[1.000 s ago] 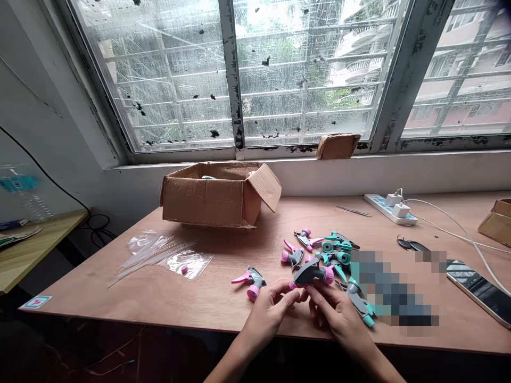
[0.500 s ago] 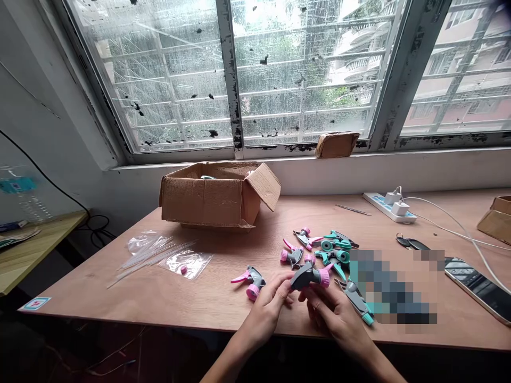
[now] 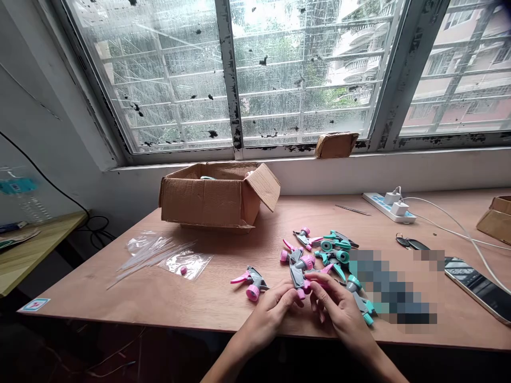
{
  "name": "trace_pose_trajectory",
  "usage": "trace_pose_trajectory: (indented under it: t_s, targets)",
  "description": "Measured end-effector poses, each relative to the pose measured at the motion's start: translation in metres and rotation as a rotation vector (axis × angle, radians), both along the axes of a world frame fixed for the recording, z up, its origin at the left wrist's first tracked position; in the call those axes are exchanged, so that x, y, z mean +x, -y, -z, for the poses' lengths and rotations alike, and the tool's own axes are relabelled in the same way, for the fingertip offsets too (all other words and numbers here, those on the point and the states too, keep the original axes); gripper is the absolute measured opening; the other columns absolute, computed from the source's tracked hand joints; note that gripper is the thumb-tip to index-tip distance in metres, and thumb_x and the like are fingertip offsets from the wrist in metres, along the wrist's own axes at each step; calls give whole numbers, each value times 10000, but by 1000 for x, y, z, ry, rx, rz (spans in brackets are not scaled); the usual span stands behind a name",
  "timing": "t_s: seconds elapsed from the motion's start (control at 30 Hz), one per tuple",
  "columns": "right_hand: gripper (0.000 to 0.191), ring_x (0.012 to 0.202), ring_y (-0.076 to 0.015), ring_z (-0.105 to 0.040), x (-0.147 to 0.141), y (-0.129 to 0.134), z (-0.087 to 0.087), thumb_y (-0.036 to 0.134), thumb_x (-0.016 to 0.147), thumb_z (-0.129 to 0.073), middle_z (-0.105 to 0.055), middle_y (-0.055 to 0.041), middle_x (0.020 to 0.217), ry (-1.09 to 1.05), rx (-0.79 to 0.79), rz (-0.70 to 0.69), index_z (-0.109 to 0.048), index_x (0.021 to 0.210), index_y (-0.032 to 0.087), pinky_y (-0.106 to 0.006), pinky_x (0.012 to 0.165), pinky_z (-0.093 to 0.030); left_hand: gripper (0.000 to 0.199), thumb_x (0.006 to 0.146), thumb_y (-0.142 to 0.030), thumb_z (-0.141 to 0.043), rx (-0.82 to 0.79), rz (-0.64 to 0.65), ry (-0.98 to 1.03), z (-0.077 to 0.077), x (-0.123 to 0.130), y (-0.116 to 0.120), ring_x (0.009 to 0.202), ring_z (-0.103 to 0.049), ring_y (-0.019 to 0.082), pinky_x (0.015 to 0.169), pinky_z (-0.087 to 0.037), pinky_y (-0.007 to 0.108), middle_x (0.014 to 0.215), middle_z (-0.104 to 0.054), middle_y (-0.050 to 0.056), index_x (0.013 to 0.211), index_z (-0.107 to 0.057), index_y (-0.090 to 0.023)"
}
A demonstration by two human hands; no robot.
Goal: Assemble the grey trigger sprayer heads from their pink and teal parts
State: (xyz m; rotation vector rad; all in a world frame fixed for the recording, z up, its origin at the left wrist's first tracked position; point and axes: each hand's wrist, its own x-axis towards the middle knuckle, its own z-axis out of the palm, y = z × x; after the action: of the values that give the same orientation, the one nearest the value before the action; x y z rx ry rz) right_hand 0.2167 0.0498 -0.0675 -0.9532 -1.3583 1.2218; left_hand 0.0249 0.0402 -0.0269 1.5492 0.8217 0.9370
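Note:
Between my two hands, just above the table's front edge, is a grey and pink trigger spray head [image 3: 296, 277], its pink nozzle pointing down toward me. My left hand [image 3: 273, 310] grips its lower left side with the fingertips. From the other side my right hand [image 3: 337, 304] has its fingers on the pink trigger part and near the nozzle. Another grey and pink spray head [image 3: 253, 283] lies left of the hands. Behind them are several more, including a pink-collared one [image 3: 293, 255] and teal ones [image 3: 339, 256]. A grey and teal spray head [image 3: 362, 306] rests beside my right hand.
A cardboard box [image 3: 202, 201] stands at the back. Clear plastic bags [image 3: 195, 262], thin tubes [image 3: 149, 256] and a small pink cap [image 3: 183, 270] lie left. Toward the right are a power strip [image 3: 379, 205], a phone [image 3: 479, 284], sunglasses [image 3: 417, 244] and a blurred patch.
The held spray head has turned from lying sideways to nozzle-down, its collar now at the top. My right hand has shifted its fingers up around it.

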Motion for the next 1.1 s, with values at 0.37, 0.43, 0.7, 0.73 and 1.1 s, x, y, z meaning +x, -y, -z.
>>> trace_pose_trajectory:
  t_s: [0.37, 0.43, 0.7, 0.73, 1.1]
  targets:
    - [525, 543, -143, -559, -4, 9, -8, 553, 940, -654, -632, 12, 765, -81, 2, -52, -528, 1355, 257, -251, 481, -461, 399, 858, -530, -743, -218, -146, 267, 10, 4, -6, 495, -405, 62, 514, -270, 222, 653, -541, -59, 876, -553, -179]
    - [558, 535, -126, -540, -5, 6, -6, 542, 932, -675, -620, 14, 813, -151, 9, -32, -479, 1383, 276, -227, 442, -425, 405, 853, -520, -745, -211, -174, 310, 12, 5, -8, 454, -436, 55, 487, -271, 215, 662, -605, -40, 896, -535, -177]
    - [383, 696, -166, -618, -5, 7, 2, 485, 886, -760, -665, -54, 936, -57, 53, 13, -634, 1132, 220, -277, 578, -518, 407, 880, -490, -730, -243, -139, 267, 12, 3, -6, 432, -508, 86, 460, -334, 197, 565, -612, -44, 1045, -553, -164]
    - [370, 682, -156, -609, -5, 7, 2, 480, 900, -746, -661, -47, 930, -62, 59, 7, -622, 1138, 226, -265, 561, -507, 410, 885, -500, -720, -245, -141, 280, 12, 3, -7, 437, -517, 87, 457, -337, 197, 586, -622, -38, 1056, -559, -164]
    - [323, 542, -113, -537, -6, 6, 3, 517, 958, -659, -616, 11, 754, -38, 50, -20, -574, 1049, 219, -195, 424, -407, 555, 891, -538, -701, -197, -148, 245, 12, 3, -6, 433, -498, 88, 457, -358, 188, 561, -602, -54, 1244, -529, -146]
